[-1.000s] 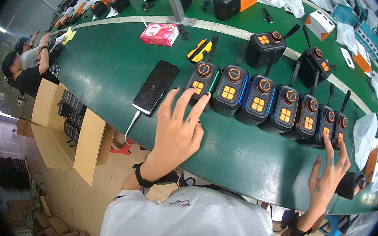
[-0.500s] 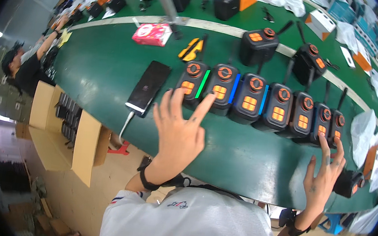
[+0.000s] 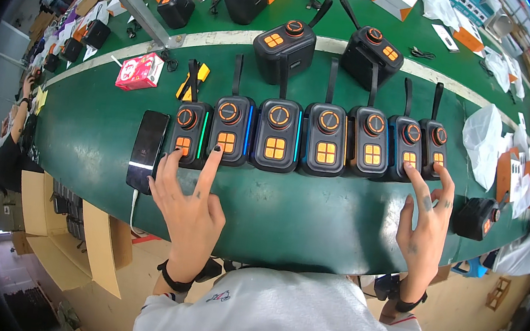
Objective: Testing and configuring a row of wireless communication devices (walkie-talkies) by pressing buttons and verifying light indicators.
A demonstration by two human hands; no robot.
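Note:
Several black portable speakers stand in a row before me, each with an orange-ringed knob, four orange buttons and a strap. My left hand [image 3: 188,222] is open, fingers spread. Its fingertips touch the buttons of the leftmost speaker [image 3: 193,119], which has a green light strip, and of the second speaker [image 3: 233,114], lit blue. My right hand [image 3: 425,231], also open, has fingertips on the buttons of the two rightmost speakers, the nearer-in one [image 3: 405,132] and the end one [image 3: 435,128]. Between the hands stand a middle speaker [image 3: 277,131] and others, untouched.
A dark phone [image 3: 151,137] with a white cable lies left of the row. Behind are a pink box [image 3: 140,72], a yellow-and-black item [image 3: 201,80] and two larger speakers [image 3: 283,51]. Another speaker [image 3: 478,218] lies right. An open carton [image 3: 35,203] stands left; a person works beyond.
The view has turned, so the row and phone sit farther left in the picture. Both hands remain on the same speakers. An orange light strip now shows near the middle of the row.

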